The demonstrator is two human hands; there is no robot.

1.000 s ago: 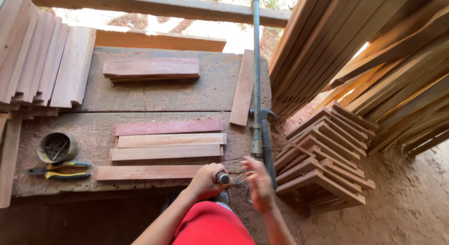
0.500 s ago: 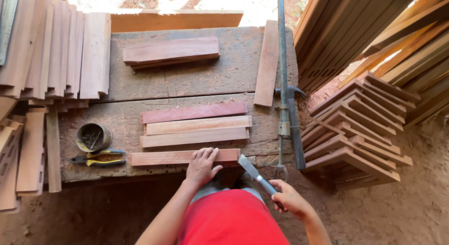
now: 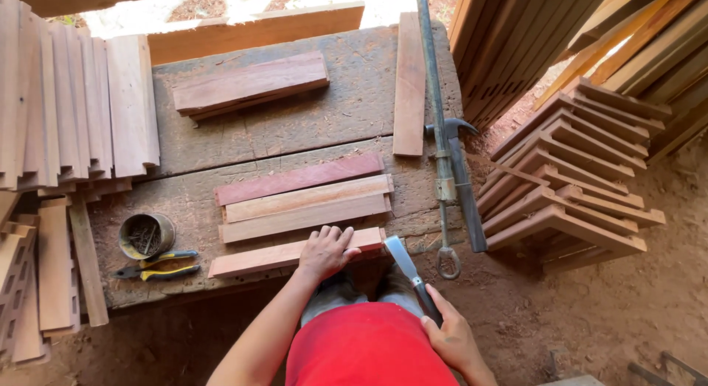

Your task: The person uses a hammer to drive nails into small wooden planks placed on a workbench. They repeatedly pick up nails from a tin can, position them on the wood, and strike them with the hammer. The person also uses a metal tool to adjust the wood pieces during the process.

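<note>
My left hand (image 3: 327, 250) lies flat with fingers spread on the nearest wooden slat (image 3: 254, 258), which lies along the front edge of the workbench (image 3: 346, 106). My right hand (image 3: 451, 336) grips the dark handle of a chisel (image 3: 405, 260) whose wide metal blade points up at the slat's right end. Three more slats (image 3: 302, 198) lie side by side just beyond the first one.
A tin of nails (image 3: 145, 234) and yellow-handled pliers (image 3: 158, 269) sit at the bench's front left. A hammer (image 3: 459, 172) and long metal bar clamp (image 3: 435, 120) lie at its right edge. Stacked boards (image 3: 66, 106) fill the left, wooden frames (image 3: 568, 179) the right.
The view has shifted, so the bench sits more to the right. My right hand has pulled back toward my body with the chisel; my left hand stays on the near slat.
</note>
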